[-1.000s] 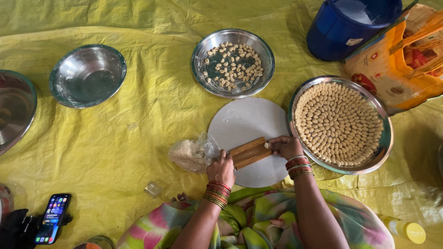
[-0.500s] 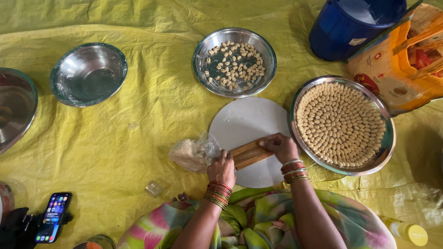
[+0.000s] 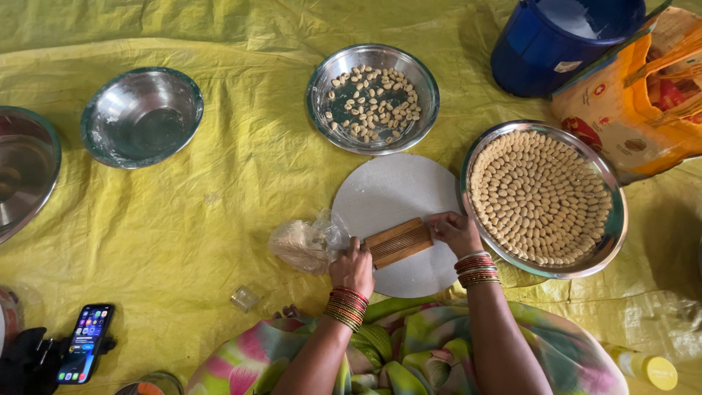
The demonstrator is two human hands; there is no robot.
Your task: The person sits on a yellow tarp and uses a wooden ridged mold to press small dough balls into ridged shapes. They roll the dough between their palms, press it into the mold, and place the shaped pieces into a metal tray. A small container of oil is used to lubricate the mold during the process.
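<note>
Yellow sheet: it lies under everything I work on, spreading out on all sides of my hands.
Large tray: just beside my right hand, on its outer side; it is almost full of shaped pieces in tight rings, so I judge most of the shaping done.
Round board: it lies under both my hands and reaches ahead of them.
Steel bowl: ahead of my hands, with a loose scatter of pieces; these look like what is left.
Ridged wooden block: between my hands, resting on the board.
Left hand: closed on the block's near end, touching the clear bag of dough at its outer side.
Right hand: fingers curled on the block's far end; I cannot tell whether a piece is under them.
</note>
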